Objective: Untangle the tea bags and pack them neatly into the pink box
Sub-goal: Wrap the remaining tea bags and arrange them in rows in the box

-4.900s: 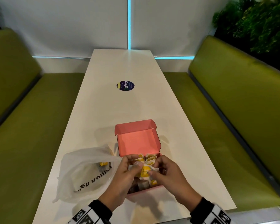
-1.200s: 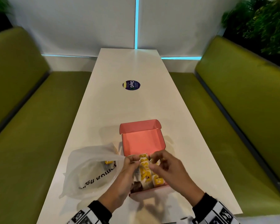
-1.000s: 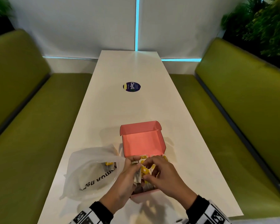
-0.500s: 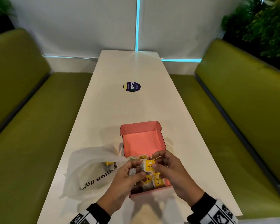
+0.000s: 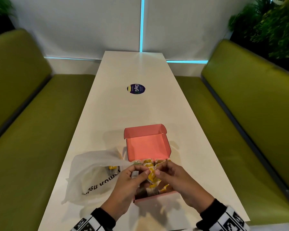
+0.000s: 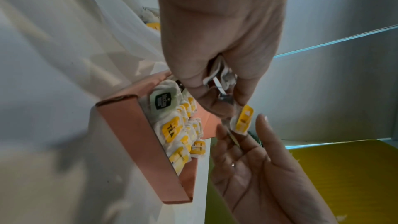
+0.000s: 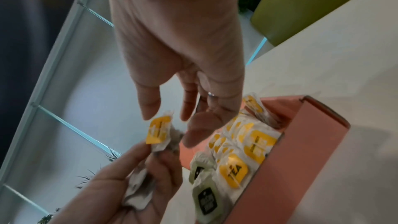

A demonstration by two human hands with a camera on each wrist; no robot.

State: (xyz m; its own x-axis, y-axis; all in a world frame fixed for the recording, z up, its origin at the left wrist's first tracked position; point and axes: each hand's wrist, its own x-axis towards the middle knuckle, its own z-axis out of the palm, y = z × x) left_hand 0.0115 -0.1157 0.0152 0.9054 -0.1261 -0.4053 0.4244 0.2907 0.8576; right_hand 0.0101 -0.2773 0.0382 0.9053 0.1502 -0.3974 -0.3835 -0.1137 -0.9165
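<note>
White table (image 5: 133, 114), pink box (image 5: 147, 144), left hand (image 5: 128, 185) pinching tea bag (image 7: 159, 130), right hand (image 7: 183, 48) fingers spread in wrist view.

The pink box (image 5: 147, 144) stood open on the near part of the table, its lid tilted back on the far side. Tea bags (image 7: 252, 144) with yellow tags, and two with dark tags at the left end, stood packed in rows inside it. One yellow-tagged tea bag (image 7: 159, 132) was held above the box's near left part.
</note>
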